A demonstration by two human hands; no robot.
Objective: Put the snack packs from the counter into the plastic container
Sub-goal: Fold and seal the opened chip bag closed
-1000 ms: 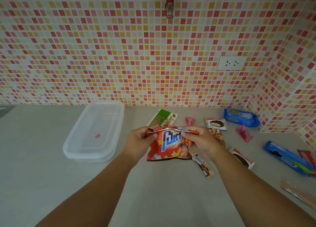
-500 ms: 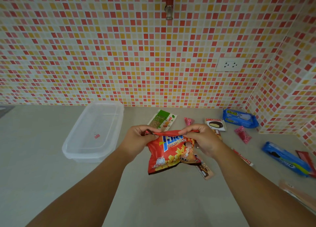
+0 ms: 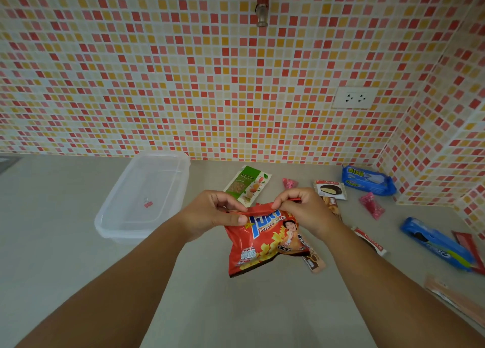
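Left hand (image 3: 210, 214): grip pinched on top edge of red chip bag (image 3: 265, 242).
Right hand (image 3: 304, 211): grip pinched on same edge, opposite corner.
Chip bag: held above bench (image 3: 65, 242), hanging tilted.
Container (image 3: 147, 198): left of hands, lid off.
Other snacks: nut pack (image 3: 248, 185), blue packs (image 3: 367, 181), scattered right on bench.

- Red chip bag (image 3: 265, 240): "POTATO SNACK" in white under a large blue logo, partly folded over, not readable.
- Green pack (image 3: 248, 185): "Nuts".
- White-red bar (image 3: 370, 241): "Choco Pie", small.
- Blue pack (image 3: 367, 179): Thai script, green-yellow.
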